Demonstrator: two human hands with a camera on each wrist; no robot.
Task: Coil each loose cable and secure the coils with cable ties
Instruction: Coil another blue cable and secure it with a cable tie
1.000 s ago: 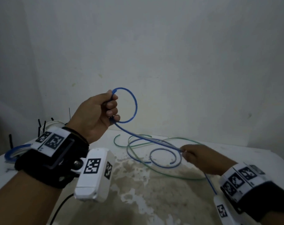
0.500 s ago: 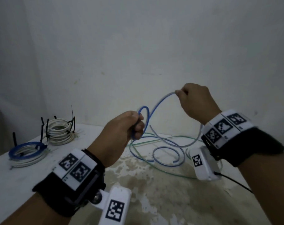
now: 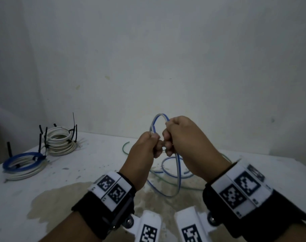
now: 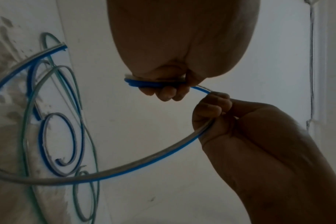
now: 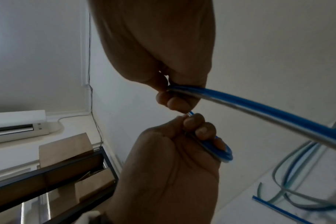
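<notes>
Gripping blue cable (image 3: 178, 173) (looped): left hand (image 3: 143, 151), right hand (image 3: 184, 137).

Bare forearms, no sleeves. Around each wrist a wide black fabric strap (image 3: 103, 209), (image 3: 264, 219), topped with a white rectangular plate printed with two black square fiducial markers (image 3: 112, 187), (image 3: 239, 188). Below each strap a white boxy plastic camera housing (image 3: 148, 226), (image 3: 190, 226) bearing one more black marker, joined by a metal screw (image 3: 129, 221).
</notes>
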